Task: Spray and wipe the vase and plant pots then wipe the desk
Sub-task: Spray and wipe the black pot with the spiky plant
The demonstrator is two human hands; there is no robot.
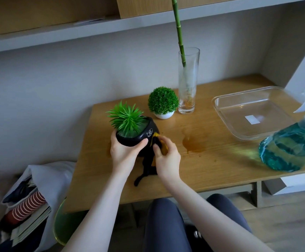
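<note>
Right, the black pot with its spiky green plant is tilted at the desk's near-left corner, my left hand wrapped round its rim side while my right hand pinches the black-and-yellow cloth against its wall. So I'm on the wiping step for this pot. Behind wait the white pot and the glass vase, touching-close together. Spray bottle stands far right; I'd reach there next, I reckon, and that wet patch needs wiping too.
</note>
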